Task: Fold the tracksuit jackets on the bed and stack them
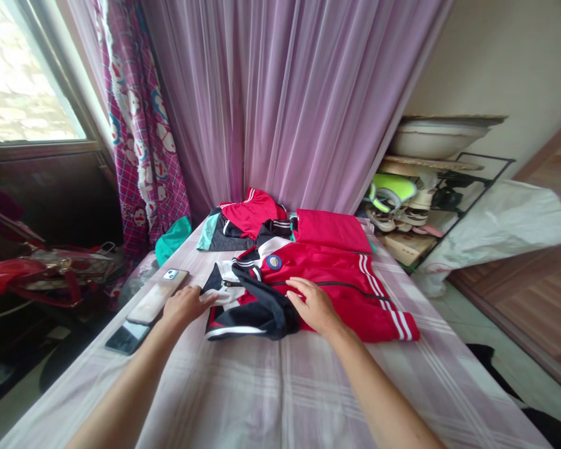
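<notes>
A red, white and black zip jacket [327,268] with white stripes and a round blue badge lies on the cloth-covered surface, its hem to the right. One black sleeve [257,315] is folded across its front. My left hand [184,307] is at the white and black collar end, its thumb on the white fabric and the fingertips partly hidden at the edge; it appears to grip the cloth. Over the middle of the jacket, beside the sleeve and zip, my right hand [314,305] has its fingers spread and holds nothing.
Behind the jacket lie a folded red garment [331,229] and a red and black clothing pile [252,215]. Two phones, one pale [156,298] and one dark [127,337], rest near the left edge. A shoe rack [458,218] stands right; purple curtains [299,93] hang behind.
</notes>
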The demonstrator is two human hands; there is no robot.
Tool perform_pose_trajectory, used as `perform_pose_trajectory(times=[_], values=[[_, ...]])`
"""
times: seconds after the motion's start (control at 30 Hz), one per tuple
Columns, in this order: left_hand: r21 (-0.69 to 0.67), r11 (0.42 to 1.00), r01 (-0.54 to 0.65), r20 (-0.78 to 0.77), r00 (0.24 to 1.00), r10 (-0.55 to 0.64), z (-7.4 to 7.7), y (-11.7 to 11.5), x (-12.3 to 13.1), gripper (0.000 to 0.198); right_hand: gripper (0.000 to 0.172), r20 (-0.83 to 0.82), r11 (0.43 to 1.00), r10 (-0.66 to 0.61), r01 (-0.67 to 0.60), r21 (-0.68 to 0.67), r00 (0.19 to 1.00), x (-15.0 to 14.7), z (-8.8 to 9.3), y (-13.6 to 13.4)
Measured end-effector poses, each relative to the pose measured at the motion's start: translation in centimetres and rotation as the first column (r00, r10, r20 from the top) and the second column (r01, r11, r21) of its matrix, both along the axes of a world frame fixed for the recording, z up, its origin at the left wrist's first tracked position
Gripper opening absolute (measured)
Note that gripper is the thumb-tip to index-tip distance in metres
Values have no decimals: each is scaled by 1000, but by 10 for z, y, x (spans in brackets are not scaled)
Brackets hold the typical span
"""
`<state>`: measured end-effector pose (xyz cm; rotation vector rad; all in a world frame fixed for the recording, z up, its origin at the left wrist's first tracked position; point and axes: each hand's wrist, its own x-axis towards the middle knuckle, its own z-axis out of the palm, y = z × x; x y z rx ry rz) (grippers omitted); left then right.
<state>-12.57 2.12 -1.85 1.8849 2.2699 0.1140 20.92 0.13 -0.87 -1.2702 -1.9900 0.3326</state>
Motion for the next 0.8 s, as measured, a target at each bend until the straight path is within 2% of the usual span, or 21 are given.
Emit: perform_pose_trajectory(times=[0.13, 0.2, 0.27, 0.33, 0.4, 0.43, 0.47, 0.5, 0.57, 0.6, 0.67, 0.73, 0.8], values=[[-73, 997, 15, 133, 991, -5, -1, 0, 4, 42, 30, 71, 999, 34, -36, 30, 997, -19, 19, 16], [-29, 999, 42, 230, 972, -35, 3, 1, 13, 35, 33, 140, 998, 53, -57, 27, 989, -33, 28, 22], [92, 994, 66, 346, 933, -94, 11, 2, 24, 33, 45, 230, 996, 84, -90, 13, 970, -47, 38, 27], [258, 958, 125, 432, 872, -230, 23, 3, 36, 34, 68, 321, 993, 119, -122, -11, 940, -59, 47, 33], [406, 875, 263, 433, 788, -438, 37, 3, 48, 36, 93, 399, 988, 154, -150, -43, 904, -69, 56, 39], [463, 822, 332, 418, 736, -533, 44, 4, 53, 37, 99, 431, 984, 180, -168, -66, 884, -72, 61, 43], [506, 775, 378, 402, 692, -600, 50, 4, 56, 37, 94, 458, 978, 210, -186, -96, 864, -74, 65, 46], [539, 744, 395, 394, 662, -637, 55, 4, 58, 36, 80, 482, 972, 236, -198, -130, 844, -76, 70, 49], [577, 743, 340, 425, 651, -628, 57, 3, 57, 34, 44, 515, 967, 247, -172, -189, 821, -78, 77, 55], [580, 761, 291, 459, 655, -600, 55, 1, 54, 36, 33, 521, 970, 226, -138, -202, 823, -78, 81, 57], [563, 803, 198, 528, 661, -533, 44, -5, 47, 53, 29, 498, 981, 136, -47, -187, 857, -79, 86, 61], [530, 837, 134, 576, 668, -471, 27, -16, 42, 80, 32, 431, 986, 37, 36, -161, 901, -81, 91, 65], [476, 874, 94, 621, 668, -410, 8, -28, 42, 98, 34, 347, 982, -29, 91, -164, 937, -85, 98, 69]])
